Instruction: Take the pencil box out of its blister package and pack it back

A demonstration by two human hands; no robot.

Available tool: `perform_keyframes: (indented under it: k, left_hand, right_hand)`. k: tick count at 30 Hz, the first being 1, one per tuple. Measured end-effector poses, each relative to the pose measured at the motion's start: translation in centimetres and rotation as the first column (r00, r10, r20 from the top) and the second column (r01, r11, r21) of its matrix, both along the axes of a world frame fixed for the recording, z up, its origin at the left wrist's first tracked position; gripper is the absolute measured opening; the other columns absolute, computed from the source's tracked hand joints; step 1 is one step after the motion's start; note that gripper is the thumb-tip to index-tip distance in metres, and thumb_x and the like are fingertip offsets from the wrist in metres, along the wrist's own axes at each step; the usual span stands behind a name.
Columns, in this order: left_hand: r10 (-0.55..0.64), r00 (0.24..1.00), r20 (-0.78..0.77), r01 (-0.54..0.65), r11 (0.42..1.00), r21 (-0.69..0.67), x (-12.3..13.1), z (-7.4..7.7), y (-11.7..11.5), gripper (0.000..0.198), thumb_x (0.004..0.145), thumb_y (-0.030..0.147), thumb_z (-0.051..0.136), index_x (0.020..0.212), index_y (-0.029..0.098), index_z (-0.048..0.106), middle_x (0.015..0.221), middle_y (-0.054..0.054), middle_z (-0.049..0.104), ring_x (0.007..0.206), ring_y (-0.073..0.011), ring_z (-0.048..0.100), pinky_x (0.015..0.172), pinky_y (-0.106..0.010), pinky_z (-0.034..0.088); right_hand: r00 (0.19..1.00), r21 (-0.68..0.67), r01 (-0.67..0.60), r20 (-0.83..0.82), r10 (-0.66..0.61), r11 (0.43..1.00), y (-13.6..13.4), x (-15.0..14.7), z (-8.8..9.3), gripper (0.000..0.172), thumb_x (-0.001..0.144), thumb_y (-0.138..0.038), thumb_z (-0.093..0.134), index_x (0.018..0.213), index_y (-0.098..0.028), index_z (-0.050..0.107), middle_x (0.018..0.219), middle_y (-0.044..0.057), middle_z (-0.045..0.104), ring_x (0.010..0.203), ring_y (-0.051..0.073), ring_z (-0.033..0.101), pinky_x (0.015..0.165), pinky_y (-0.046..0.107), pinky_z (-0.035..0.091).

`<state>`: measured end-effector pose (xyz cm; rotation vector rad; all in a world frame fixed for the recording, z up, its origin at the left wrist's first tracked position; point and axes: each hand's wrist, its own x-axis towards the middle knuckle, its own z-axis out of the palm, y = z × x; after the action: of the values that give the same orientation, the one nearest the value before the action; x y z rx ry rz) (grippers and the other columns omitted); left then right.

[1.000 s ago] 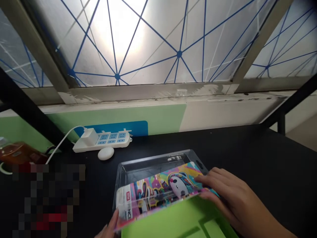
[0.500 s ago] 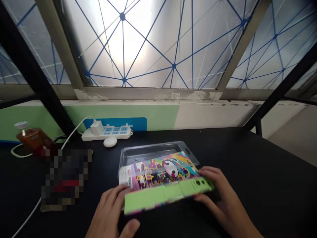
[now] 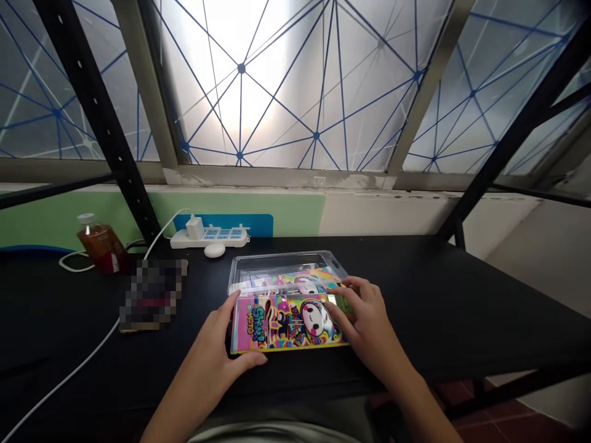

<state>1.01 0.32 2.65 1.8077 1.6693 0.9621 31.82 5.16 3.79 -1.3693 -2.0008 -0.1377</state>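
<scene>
A flat, colourful pencil case (image 3: 289, 323) with a big-eyed cartoon figure lies printed side up at the front of the black table. My left hand (image 3: 217, 344) holds its left end, thumb along the front edge and fingers at the back left corner. Over the right end, my right hand (image 3: 369, 323) is bent with its fingertips on the case, hiding that end; a bit of green shows between the fingers. Just behind sits a clear plastic tray (image 3: 272, 261), with a matching printed card (image 3: 300, 283) partly covered by the case.
To the left lie a blurred-out rectangular item (image 3: 154, 295) and a white cable (image 3: 87, 366). Further back stand a bottle of amber drink (image 3: 101, 246), a white power strip (image 3: 210, 237) and a small white rounded case (image 3: 215, 250). Black frame posts (image 3: 108, 135) rise at both sides.
The pencil case has turned from its plain green side to its printed side and now lies lower and flatter. My right hand has moved left onto it. The head view has shifted.
</scene>
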Motion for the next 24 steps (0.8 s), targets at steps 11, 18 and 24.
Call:
perform_keyframes:
  k: [11,18,24]
  left_hand:
    - [0.052,0.995,-0.09,-0.038,0.987,0.156,0.3,-2.4,0.8,0.108,0.066,0.028,0.088,0.16,0.027,0.037,0.131,-0.009,0.066,0.128,-0.0372,0.055,0.111,-0.054,0.044]
    - [0.036,0.991,-0.127,-0.019,0.991,0.133,0.4,-2.2,1.0,0.129,0.055,0.021,0.097,0.164,0.029,0.028,0.129,-0.01,0.065,0.121,-0.0353,0.056,0.108,-0.05,0.048]
    - [0.034,0.993,-0.115,-0.022,0.994,0.103,0.2,-2.7,1.2,0.138,0.056,0.027,0.098,0.167,0.028,0.015,0.125,-0.012,0.065,0.117,-0.0361,0.061,0.103,-0.051,0.051]
  right_hand:
    - [0.972,-0.177,-0.125,0.174,0.156,0.976,0.1,-7.1,2.1,0.023,0.103,-0.03,0.054,0.119,-0.023,0.068,0.117,0.012,0.068,0.109,0.032,0.06,0.093,0.052,0.051]
    - [0.958,-0.256,-0.183,0.168,0.231,0.949,0.7,-8.0,2.0,0.024,0.104,-0.034,0.052,0.118,-0.021,0.067,0.115,0.01,0.071,0.109,0.034,0.061,0.094,0.055,0.05]
    - [0.965,-0.032,-0.183,0.185,0.186,0.983,1.2,-8.5,1.1,0.02,0.101,-0.018,0.045,0.105,-0.02,0.065,0.099,0.01,0.07,0.093,0.03,0.063,0.083,0.047,0.051]
